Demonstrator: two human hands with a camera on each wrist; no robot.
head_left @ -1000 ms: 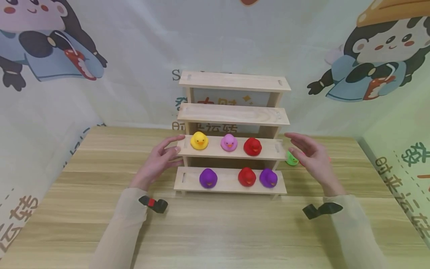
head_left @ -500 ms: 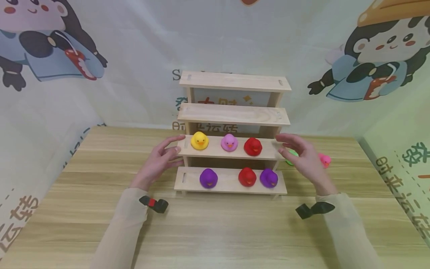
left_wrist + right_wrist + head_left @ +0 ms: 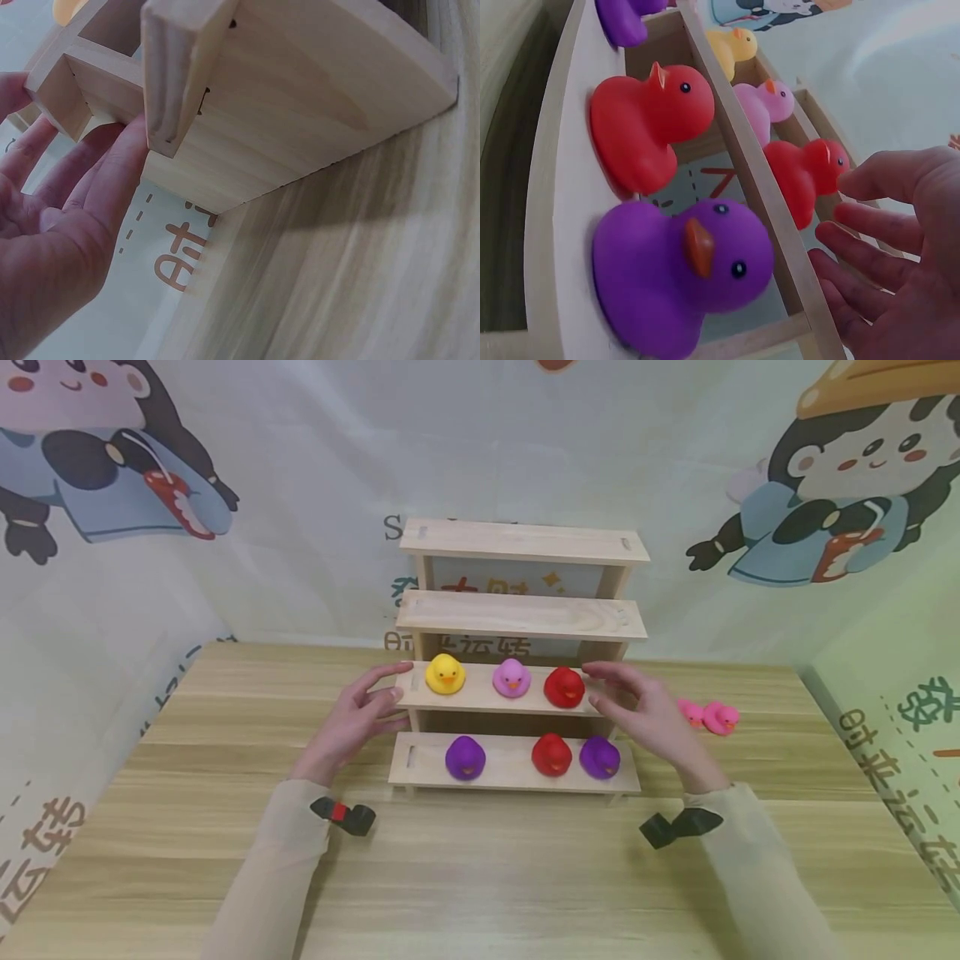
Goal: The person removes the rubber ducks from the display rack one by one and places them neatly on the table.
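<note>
A wooden tiered rack [image 3: 521,622] stands on the table. My left hand [image 3: 348,718] holds the left end of its second-lowest shelf; in the left wrist view the fingers [image 3: 120,165] reach to the wood. Along that shelf sit a yellow rubber duck [image 3: 445,675], a pink one [image 3: 512,678] and a red one [image 3: 564,687]. My right hand [image 3: 645,710] is beside this red duck, thumb and fingers apart. In the right wrist view, a fingertip overlaps the duck's head [image 3: 826,166]; contact is unclear. The lowest shelf bears a red duck [image 3: 552,755] between two purple ducks [image 3: 465,758].
Pink ducks [image 3: 720,718] lie on the table [image 3: 480,877] to the right of the rack, partly behind my right hand. The two upper shelves [image 3: 521,614] bear no ducks. A printed cloth [image 3: 300,510] hangs behind the table and along its sides.
My right hand has moved left, from outside the rack's right end to beside the red duck. It now hides the green duck and uncovers the pink ones. My left hand stays put.
</note>
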